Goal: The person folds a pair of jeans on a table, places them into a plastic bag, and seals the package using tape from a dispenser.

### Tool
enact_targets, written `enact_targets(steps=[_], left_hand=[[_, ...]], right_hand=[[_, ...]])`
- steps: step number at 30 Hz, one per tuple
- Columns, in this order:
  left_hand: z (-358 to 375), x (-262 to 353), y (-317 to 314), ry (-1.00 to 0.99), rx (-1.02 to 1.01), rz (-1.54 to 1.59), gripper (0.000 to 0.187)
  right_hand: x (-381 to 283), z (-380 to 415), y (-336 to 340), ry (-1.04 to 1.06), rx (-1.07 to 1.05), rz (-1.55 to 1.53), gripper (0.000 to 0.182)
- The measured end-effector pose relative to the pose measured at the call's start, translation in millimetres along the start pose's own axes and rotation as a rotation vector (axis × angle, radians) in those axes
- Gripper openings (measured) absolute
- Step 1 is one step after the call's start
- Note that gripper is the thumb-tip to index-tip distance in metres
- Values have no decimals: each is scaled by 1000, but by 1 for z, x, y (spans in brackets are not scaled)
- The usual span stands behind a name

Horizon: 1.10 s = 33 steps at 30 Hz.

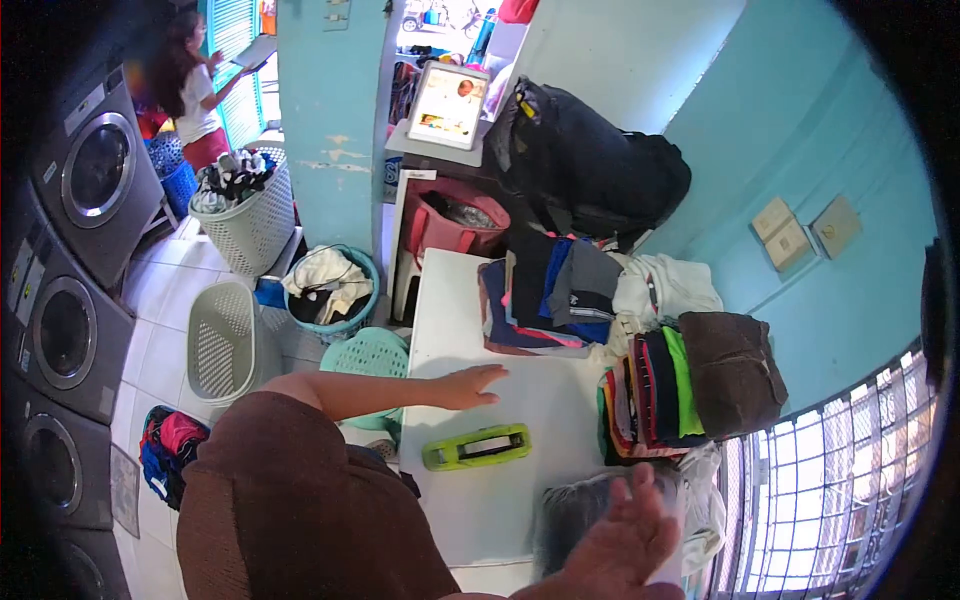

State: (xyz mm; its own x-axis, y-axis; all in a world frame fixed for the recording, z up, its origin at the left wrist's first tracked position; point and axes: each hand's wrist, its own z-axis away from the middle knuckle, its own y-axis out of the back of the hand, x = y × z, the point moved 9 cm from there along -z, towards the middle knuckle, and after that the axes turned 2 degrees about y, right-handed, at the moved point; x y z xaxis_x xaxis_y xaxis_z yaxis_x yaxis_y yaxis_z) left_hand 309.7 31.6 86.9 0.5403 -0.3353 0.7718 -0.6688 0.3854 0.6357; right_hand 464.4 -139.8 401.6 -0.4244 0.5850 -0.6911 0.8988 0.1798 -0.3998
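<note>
My left hand (468, 388) is over the white table (450, 290) with its fingers apart and nothing in it. Just below it lies a green tape dispenser (476, 447). My right hand (625, 530) is raised at the lower right, fingers spread and empty, over a dark bundle in clear plastic (575, 510). Beyond my left hand stands a stack of folded dark clothes (550, 293). To the right is another folded stack (650, 390) with a bright green piece, and brown folded cloth (733, 372) beside it.
A black bag (590, 150), a red bag (455, 225) and a tablet (448, 105) are beyond the table. Laundry baskets (225, 340) stand on the floor at left, near washing machines (100, 170). Another person (195, 100) stands at the back left.
</note>
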Motion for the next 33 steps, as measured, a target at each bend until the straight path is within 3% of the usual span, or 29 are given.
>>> enact_targets(steps=[4, 9, 13, 16, 19, 22, 24, 27, 30, 33], left_hand=[[36, -43, -1, 191, -11, 34, 62], [56, -71, -27, 197, 55, 160, 65], [68, -85, -48, 275, -38, 219, 69], [77, -92, -58, 383, -98, 300, 73], [76, -113, -64, 430, -142, 453, 79], [80, -114, -54, 458, -190, 655, 82], [86, -96, -94, 485, -354, 815, 85], [85, -95, -117, 677, -446, 866, 90], [82, -84, -124, 616, -585, 706, 90], [82, -85, -122, 620, -595, 670, 91]], right_hand=[[4, 5, -95, -17, -330, -396, 56], [7, 5, -152, -53, -474, -516, 63], [22, -7, -167, -39, -495, -480, 69], [53, -21, -140, -14, -396, -203, 73], [121, -3, -39, -142, -84, 312, 59], [173, 69, 68, -389, 243, 733, 36], [209, 141, 126, -507, 512, 644, 30], [247, 242, 167, -651, 501, 745, 33], [269, 295, 144, -697, 263, 870, 43], [283, 320, 121, -841, 248, 759, 69]])
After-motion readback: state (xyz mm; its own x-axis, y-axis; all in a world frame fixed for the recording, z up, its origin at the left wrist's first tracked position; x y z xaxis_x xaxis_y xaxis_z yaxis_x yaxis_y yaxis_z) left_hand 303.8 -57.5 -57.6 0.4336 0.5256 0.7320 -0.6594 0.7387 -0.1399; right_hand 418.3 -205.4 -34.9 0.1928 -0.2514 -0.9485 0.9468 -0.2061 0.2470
